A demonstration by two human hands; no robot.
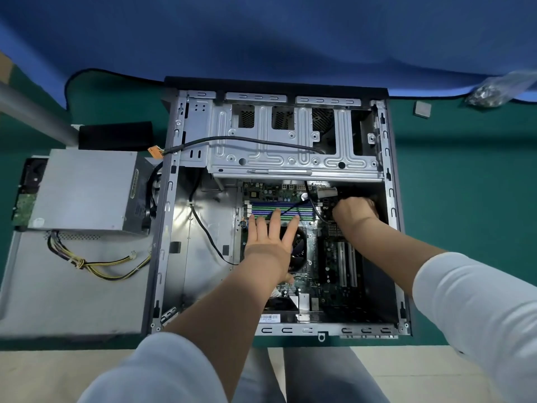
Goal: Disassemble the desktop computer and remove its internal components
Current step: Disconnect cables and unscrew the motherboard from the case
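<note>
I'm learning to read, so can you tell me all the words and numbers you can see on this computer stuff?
None can be read.
White barcode sticker on the computer case's near edge: print too small.
Label on the side of the power supply: blurred.
Markings on the motherboard: too tiny.
Sticker on the power supply's near corner: blurred.

Drive cage [290,141] roofs the motherboard's [328,257] far edge (cables [203,225] cross).
</note>
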